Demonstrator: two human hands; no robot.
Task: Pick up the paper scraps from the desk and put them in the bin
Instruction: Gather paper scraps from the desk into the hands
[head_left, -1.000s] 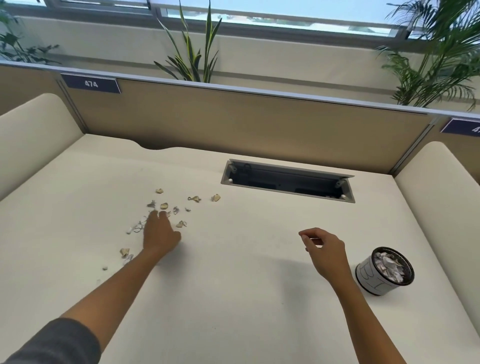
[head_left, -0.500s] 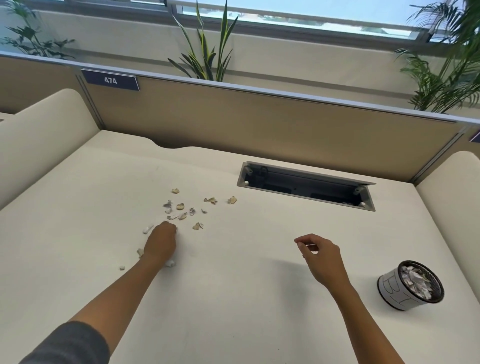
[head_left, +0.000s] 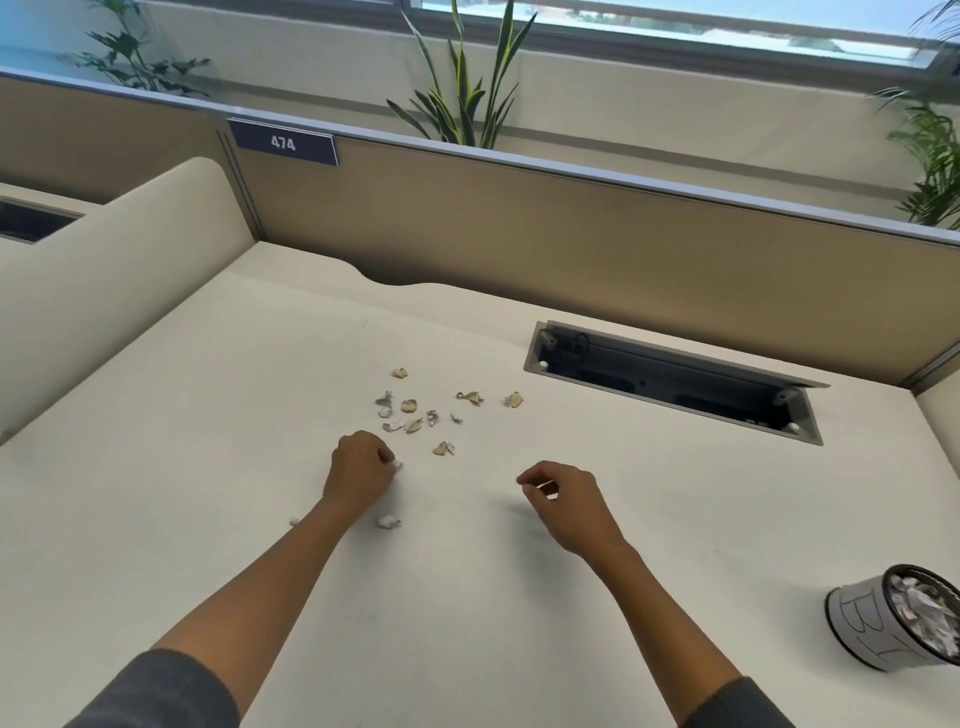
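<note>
Several small tan and grey paper scraps (head_left: 410, 405) lie scattered on the cream desk (head_left: 208, 415) ahead of my hands. My left hand (head_left: 360, 470) is curled into a fist just below the cluster, with a bit of white paper showing at its fingertips. One white scrap (head_left: 388, 522) lies beside my left wrist and a tiny one (head_left: 294, 520) to its left. My right hand (head_left: 563, 501) hovers loosely curled, thumb and forefinger pinched near each other, and I cannot tell if it holds anything. The bin (head_left: 893, 621), a small white cup with a black rim, stands at the right, full of crumpled paper.
An open cable hatch (head_left: 670, 379) is sunk into the desk at the back right. Tan partition panels (head_left: 519, 234) with a "474" label close the back, and cream side dividers (head_left: 104, 270) stand at left and right. Plants rise behind the partition.
My left hand has drawn back from the scrap cluster and closed on white scraps. My right hand has moved left, closer to the left one. The view has shifted left, so the bin sits nearer the right edge.
</note>
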